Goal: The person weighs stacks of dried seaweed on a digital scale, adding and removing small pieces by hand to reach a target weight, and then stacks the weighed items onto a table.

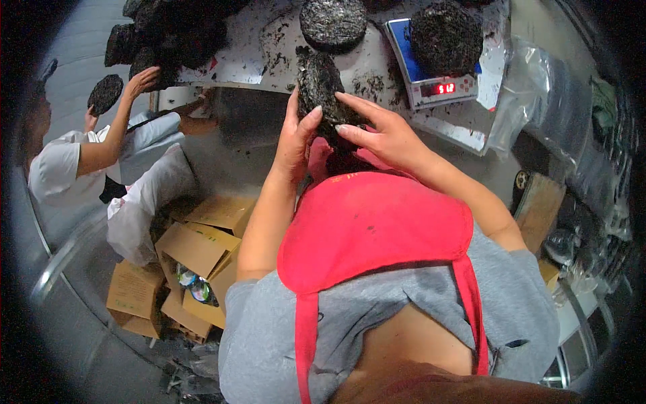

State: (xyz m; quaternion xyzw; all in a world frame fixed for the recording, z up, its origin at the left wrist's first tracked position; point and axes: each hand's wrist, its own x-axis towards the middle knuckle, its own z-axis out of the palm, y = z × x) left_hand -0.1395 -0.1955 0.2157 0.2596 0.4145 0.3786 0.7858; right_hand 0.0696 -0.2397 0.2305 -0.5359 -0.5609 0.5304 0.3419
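Between my two hands is a dark, flaky round cake (319, 83), apparently dried seaweed, tilted up so that I see it narrow. My left hand (299, 131) grips its left side, with the thumb on the near face. My right hand (386, 129) rests its fingers and thumb against the right side. The cake's lower part, above my lap and the red apron (373, 227), is dark and hard to make out. Just beyond it, another round cake (333, 22) lies flat on the table (282, 70).
A digital scale (439, 91) with a lit display bears another dark cake (446, 40). Dark cakes (171, 35) are piled at the table's far left, where a co-worker (70, 161) holds one disc (105, 94). Cardboard boxes (197, 247) and clear plastic bags (535, 96) flank me.
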